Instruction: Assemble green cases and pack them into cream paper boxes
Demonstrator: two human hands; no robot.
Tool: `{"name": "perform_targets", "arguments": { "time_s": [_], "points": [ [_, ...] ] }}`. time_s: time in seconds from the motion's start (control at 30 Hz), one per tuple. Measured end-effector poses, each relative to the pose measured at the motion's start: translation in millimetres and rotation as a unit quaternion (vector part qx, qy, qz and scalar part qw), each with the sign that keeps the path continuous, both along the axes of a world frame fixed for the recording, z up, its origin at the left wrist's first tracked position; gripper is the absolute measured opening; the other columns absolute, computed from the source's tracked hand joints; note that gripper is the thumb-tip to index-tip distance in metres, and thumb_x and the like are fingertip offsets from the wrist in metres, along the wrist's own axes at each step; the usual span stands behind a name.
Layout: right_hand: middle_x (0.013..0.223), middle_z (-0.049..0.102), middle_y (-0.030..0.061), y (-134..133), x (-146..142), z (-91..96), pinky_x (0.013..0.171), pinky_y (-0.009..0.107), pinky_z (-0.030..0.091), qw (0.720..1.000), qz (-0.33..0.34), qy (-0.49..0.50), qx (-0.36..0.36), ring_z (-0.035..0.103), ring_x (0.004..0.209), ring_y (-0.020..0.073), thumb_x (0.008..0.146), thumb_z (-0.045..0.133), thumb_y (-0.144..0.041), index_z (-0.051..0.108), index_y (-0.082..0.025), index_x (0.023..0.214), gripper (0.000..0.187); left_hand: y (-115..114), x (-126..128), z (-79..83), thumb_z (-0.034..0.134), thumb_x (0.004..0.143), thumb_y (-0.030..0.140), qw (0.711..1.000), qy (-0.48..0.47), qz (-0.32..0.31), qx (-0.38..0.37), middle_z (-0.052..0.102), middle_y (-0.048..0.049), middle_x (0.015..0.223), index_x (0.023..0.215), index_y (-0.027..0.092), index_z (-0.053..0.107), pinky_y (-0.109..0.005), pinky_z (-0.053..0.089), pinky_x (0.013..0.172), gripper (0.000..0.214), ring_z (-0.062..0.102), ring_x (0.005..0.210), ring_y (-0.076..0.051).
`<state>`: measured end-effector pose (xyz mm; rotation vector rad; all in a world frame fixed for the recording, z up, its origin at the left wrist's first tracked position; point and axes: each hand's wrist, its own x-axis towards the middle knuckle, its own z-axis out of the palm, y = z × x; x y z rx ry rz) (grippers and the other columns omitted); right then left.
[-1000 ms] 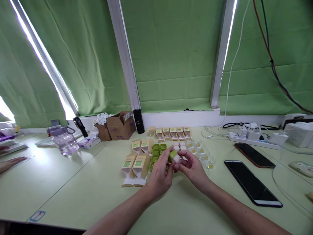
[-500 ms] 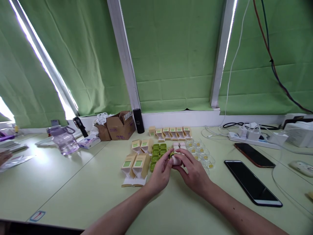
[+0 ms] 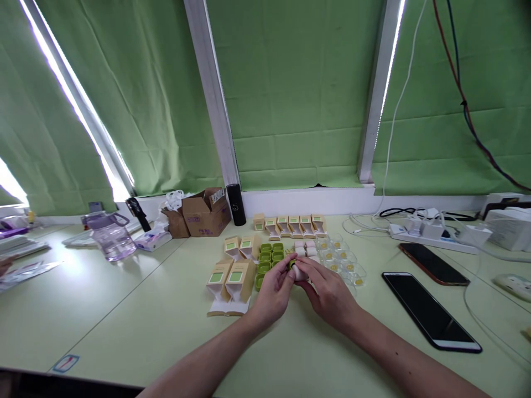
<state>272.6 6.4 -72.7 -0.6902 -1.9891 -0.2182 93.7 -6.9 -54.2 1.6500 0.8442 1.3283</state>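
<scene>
My left hand [image 3: 274, 293] and my right hand [image 3: 327, 290] meet over the pale green table [image 3: 136, 320], both closed on one small green-and-white cube-shaped piece [image 3: 296, 269]. Only a corner of it shows between the fingertips. Just behind my hands lie green square caps [image 3: 269, 254], pinkish white blocks [image 3: 305, 247] and clear cups with yellow centres [image 3: 342, 258]. Tan cartons with green labels [image 3: 230, 279] lie open left of my left hand. A row of smaller cartons [image 3: 290, 224] stands further back.
Two black phones [image 3: 429, 309] lie to the right, near a white power strip [image 3: 431, 232] with cables. At the back left stand a cardboard box [image 3: 205, 213], a black cylinder [image 3: 235, 204] and a clear jug [image 3: 108, 235]. Another person's fingertips [image 3: 3, 265] show at the left edge.
My hands lowered the green-and-white piece toward the table and closed over it, with my right hand now covering most of it. The other person's hand at the left drew back.
</scene>
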Motion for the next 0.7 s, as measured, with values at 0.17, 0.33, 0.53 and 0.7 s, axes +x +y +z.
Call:
{"name": "perform_targets", "arguments": {
  "time_s": [0.17, 0.33, 0.53, 0.7],
  "points": [
    [0.132, 0.072, 0.0185, -2.1, -4.0, 4.8, 0.094, 0.045, 0.066, 1.000, -0.019, -0.011, 0.016, 0.073, 0.118, 0.0306, 0.103, 0.050, -0.013, 0.052, -0.019, 0.148, 0.045, 2.5, 2.6, 0.5, 0.068, 0.095, 0.048, 0.999, -0.041, 0.003, -0.028, 0.067, -0.0175, 0.142, 0.141, 0.015, 0.063, -0.052, 0.053, 0.115, 0.057, 0.065, 0.132, -0.033],
    [0.130, 0.073, 0.0194, -3.7, -5.6, 9.0, 0.091, 0.044, 0.067, 0.999, -0.022, -0.017, 0.033, 0.074, 0.117, 0.0312, 0.102, 0.049, -0.011, 0.050, -0.018, 0.149, 0.047, 2.9, 4.8, 0.5, 0.074, 0.090, 0.049, 0.997, -0.060, 0.033, -0.040, 0.073, -0.0172, 0.131, 0.136, 0.013, 0.066, -0.050, 0.057, 0.111, 0.059, 0.070, 0.124, -0.033],
    [0.130, 0.073, 0.0195, -4.7, -6.3, 9.8, 0.091, 0.043, 0.067, 0.999, -0.027, -0.018, 0.043, 0.074, 0.116, 0.0304, 0.102, 0.050, -0.010, 0.050, -0.017, 0.147, 0.046, 1.2, 8.2, 2.4, 0.078, 0.087, 0.047, 0.995, -0.074, 0.049, -0.043, 0.075, -0.0169, 0.128, 0.132, 0.012, 0.069, -0.047, 0.059, 0.107, 0.058, 0.072, 0.119, -0.032],
    [0.128, 0.074, 0.0187, -3.1, -5.3, 7.2, 0.088, 0.041, 0.068, 0.997, -0.032, -0.013, 0.065, 0.075, 0.114, 0.0299, 0.101, 0.052, -0.012, 0.054, -0.016, 0.144, 0.043, -1.9, 8.0, 4.8, 0.076, 0.088, 0.046, 0.995, -0.069, 0.048, -0.047, 0.074, -0.0170, 0.130, 0.133, 0.013, 0.068, -0.044, 0.059, 0.105, 0.056, 0.072, 0.118, -0.031]
  ]
}}
